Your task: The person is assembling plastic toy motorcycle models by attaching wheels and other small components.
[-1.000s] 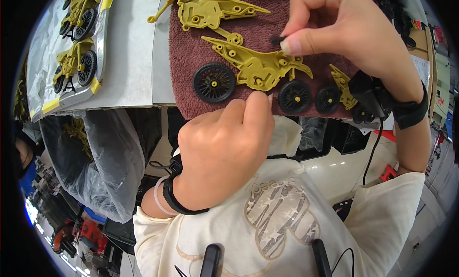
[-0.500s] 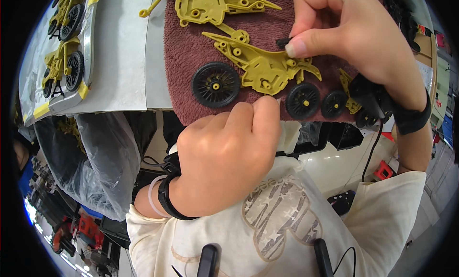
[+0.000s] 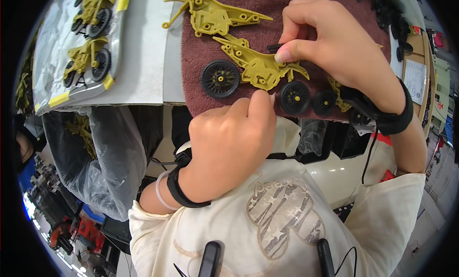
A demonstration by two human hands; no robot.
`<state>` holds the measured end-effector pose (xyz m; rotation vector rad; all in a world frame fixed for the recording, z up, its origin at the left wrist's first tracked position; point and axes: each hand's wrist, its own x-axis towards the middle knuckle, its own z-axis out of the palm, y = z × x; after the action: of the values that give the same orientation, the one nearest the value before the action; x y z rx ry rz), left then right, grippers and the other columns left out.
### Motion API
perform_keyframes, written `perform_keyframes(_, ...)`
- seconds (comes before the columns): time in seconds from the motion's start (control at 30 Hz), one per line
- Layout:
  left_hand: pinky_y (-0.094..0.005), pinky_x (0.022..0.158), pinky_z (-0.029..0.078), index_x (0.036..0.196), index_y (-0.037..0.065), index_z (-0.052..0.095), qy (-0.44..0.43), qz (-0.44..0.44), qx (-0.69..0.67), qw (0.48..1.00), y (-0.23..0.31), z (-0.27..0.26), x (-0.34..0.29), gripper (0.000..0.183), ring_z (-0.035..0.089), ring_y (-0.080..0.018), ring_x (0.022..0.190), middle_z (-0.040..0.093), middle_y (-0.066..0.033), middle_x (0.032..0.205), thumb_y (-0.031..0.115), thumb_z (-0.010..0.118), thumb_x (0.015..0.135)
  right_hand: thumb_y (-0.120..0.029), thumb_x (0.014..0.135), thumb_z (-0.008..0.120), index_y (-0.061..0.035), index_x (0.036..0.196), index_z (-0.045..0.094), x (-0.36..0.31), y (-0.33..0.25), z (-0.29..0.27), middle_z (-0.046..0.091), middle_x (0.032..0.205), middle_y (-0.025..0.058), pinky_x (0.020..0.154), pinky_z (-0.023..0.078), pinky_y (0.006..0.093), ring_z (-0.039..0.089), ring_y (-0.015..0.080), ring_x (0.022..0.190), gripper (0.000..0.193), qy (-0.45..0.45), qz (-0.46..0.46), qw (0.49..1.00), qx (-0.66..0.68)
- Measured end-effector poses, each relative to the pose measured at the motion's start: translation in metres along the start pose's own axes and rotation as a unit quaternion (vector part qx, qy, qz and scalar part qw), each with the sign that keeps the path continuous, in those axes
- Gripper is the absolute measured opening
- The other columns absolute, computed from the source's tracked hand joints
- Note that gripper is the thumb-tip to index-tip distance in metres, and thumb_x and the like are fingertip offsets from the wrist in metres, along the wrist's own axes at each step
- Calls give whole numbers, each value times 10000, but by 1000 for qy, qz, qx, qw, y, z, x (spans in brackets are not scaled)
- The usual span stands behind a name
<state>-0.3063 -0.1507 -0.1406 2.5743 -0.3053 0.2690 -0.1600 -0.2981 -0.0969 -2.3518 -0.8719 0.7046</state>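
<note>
A yellow toy motorcycle body half (image 3: 260, 69) lies on a reddish-brown towel (image 3: 192, 61), its moulded inner side facing up. Over its upper edge, my right hand (image 3: 322, 42) pinches a small black part (image 3: 274, 48) between thumb and fingers. My left hand (image 3: 234, 136) is curled, back up, at the towel's near edge just below the body half; its fingertips and anything in them are hidden. Black spoked wheels with yellow hubs lie on both sides: a wheel (image 3: 220, 79) to the left, another wheel (image 3: 294, 98) to the right and a smaller wheel (image 3: 324, 103) beyond it.
Another yellow body half (image 3: 210, 18) lies farther back on the towel. At the left, a tray (image 3: 60, 100) edged with yellow tape carries assembled yellow motorcycles (image 3: 91, 61). A clear plastic bag (image 3: 117, 157) with yellow parts hangs below the table. Black parts (image 3: 385, 11) are piled at the far right.
The whole view has shifted slightly. Both hands keep nearly the same places over the parts, and the black part is still pinched in my right hand.
</note>
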Motion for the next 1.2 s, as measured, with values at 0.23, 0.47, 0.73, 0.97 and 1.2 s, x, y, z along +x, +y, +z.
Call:
perform_keyframes(0.23, -320, 361, 374, 704, 94, 470, 45, -21, 16, 999, 6, 7, -5, 280, 497, -194, 374, 482, -25, 518, 199, 664, 877, -174, 796, 741, 36, 864, 579, 2, -68, -44, 580, 737, 144, 626, 447, 348, 580, 291, 678, 273, -5, 2, 999, -35)
perform_keyframes(0.47, -374, 387, 368, 707, 76, 477, 27, -59, 23, 998, 7, 3, -5, 282, 500, -276, 413, 506, -69, 526, 179, 648, 905, -125, 789, 673, 81, 890, 523, 52, -48, -2, 623, 813, 254, 703, 521, 446, 637, 417, 807, 275, 41, -246, 956, -153)
perform_keyframes(0.73, -382, 403, 386, 706, 82, 501, 0, -76, 25, 997, 7, -3, -2, 246, 532, -290, 443, 551, -78, 552, 162, 647, 887, 2, 723, 588, 96, 787, 610, 73, -40, 7, 638, 772, 284, 662, 529, 460, 642, 440, 736, 116, 188, -236, 933, -197)
perform_keyframes(0.97, -394, 423, 407, 695, 87, 533, -62, -38, 68, 995, 11, -11, 12, 234, 563, -298, 465, 539, -105, 527, 190, 646, 873, -106, 812, 678, 76, 864, 645, 3, -115, -53, 640, 728, 146, 608, 476, 297, 591, 201, 633, 192, 154, 120, 973, -127)
perform_keyframes(1.2, -419, 468, 403, 692, 44, 640, -110, -49, 3, 993, 4, -17, 29, 214, 553, -365, 512, 526, -170, 547, 182, 668, 853, -114, 822, 681, 64, 869, 643, -33, -47, -55, 635, 764, 133, 632, 473, 291, 587, 185, 667, 188, 172, 105, 979, -37)
